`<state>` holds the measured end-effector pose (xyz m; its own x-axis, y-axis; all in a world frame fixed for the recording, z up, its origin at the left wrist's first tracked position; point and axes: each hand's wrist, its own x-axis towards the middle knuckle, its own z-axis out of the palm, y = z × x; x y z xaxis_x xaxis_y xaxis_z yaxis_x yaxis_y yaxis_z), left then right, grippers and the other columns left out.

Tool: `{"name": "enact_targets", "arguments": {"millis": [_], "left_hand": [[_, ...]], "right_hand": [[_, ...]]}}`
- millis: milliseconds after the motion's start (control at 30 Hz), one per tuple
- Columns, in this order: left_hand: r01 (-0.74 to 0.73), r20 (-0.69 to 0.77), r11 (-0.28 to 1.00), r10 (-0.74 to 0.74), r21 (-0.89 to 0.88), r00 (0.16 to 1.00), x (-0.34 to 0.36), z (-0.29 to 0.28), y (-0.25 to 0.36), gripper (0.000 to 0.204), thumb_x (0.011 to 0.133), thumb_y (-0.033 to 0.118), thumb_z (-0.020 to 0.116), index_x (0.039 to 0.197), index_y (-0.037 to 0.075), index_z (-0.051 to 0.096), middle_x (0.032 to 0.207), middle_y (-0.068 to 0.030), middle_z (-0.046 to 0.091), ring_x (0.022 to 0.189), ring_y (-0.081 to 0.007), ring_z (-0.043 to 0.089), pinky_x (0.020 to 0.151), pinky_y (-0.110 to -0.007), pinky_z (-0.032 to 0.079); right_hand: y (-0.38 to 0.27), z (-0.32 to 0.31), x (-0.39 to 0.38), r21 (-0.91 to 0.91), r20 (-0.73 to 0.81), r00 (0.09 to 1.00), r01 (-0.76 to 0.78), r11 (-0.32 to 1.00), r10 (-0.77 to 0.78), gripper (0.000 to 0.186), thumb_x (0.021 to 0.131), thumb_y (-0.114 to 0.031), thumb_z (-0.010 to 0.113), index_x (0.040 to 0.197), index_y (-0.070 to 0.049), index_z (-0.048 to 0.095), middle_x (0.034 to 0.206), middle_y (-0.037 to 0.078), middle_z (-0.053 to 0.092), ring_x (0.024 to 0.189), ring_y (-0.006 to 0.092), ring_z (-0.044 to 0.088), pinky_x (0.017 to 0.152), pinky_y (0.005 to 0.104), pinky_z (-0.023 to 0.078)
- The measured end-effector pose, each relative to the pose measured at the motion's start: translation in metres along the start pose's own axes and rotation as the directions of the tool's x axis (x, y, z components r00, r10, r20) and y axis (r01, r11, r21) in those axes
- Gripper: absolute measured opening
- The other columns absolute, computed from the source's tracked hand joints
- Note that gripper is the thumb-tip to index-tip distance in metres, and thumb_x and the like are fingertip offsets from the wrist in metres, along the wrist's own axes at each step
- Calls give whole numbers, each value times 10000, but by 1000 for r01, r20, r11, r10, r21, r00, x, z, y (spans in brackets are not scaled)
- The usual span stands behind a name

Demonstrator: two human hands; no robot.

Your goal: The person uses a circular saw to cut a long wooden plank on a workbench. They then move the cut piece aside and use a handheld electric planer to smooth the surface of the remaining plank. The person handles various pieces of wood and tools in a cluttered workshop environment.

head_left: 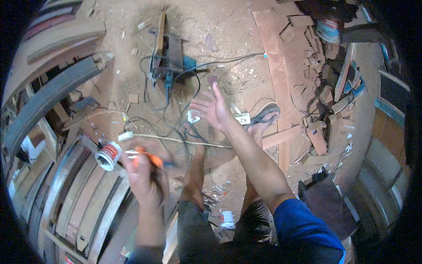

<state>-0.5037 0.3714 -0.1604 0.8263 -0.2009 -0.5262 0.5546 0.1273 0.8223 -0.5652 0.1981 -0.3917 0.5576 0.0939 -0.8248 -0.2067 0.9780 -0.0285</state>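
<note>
My left hand (pixel 147 180), smeared by motion, is closed around an orange object (pixel 149 157) with pale pointed tips; its kind is too blurred to tell. Just left of that hand is a white tub with a red label (pixel 108 156), tipped so its mouth shows. Farther forward, my right hand (pixel 212 109) has its fingers spread, with nothing seen in its palm. At the tip of its raised finger shows a small dark reddish piece (pixel 212 80); whether it touches the finger I cannot tell. Under and beside this hand lie cables and a white socket box (pixel 242 119).
Ahead stands a dark machine with a blue motor (pixel 189 64), trailing a cable (pixel 233 60). Wood offcuts (pixel 321 88) are heaped right of a long board (pixel 274 57). Curved wooden pieces (pixel 83 189) are stacked at left. A white cup (pixel 227 219) stands near my legs.
</note>
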Motion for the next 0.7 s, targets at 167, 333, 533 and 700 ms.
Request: {"name": "enact_targets", "arguments": {"millis": [167,333,533,700], "left_hand": [[727,228,543,-839,421,494,-48,-38,-15,673,983,250,690,1531,96,333,1028,-141,645,613,-174,621,532,-309,534],[610,-253,316,-703,726,665,-112,-252,-84,554,936,194,713,1419,86,464,957,-54,647,732,-153,588,648,-286,482],[57,-94,-95,-449,994,888,-8,-155,-146,278,874,225,738,865,-40,654,785,-219,643,793,-364,641,714,-455,498],[-570,568,5,-89,822,818,177,12,-330,532,853,98,685,1353,-22,545,1275,-282,601,1109,-470,603,943,-479,497]], "right_hand": [[-98,-12,13,274,-23,969,244,930,-247,781,1004,-505,585,1517,7,292,1269,277,587,1128,379,637,1028,521,516],[-182,-146,0,-616,-139,815,373,693,-562,563,1007,-365,624,1392,30,505,1126,195,674,989,299,696,931,433,576],[-225,-383,21,-941,-131,708,-309,-138,-694,886,719,-326,891,1410,46,480,1238,254,630,1133,427,625,1011,427,518],[-191,-449,36,-860,-121,493,-486,-157,-862,826,714,-339,803,1408,-23,487,1348,219,558,1270,411,518,1096,502,389]]}}
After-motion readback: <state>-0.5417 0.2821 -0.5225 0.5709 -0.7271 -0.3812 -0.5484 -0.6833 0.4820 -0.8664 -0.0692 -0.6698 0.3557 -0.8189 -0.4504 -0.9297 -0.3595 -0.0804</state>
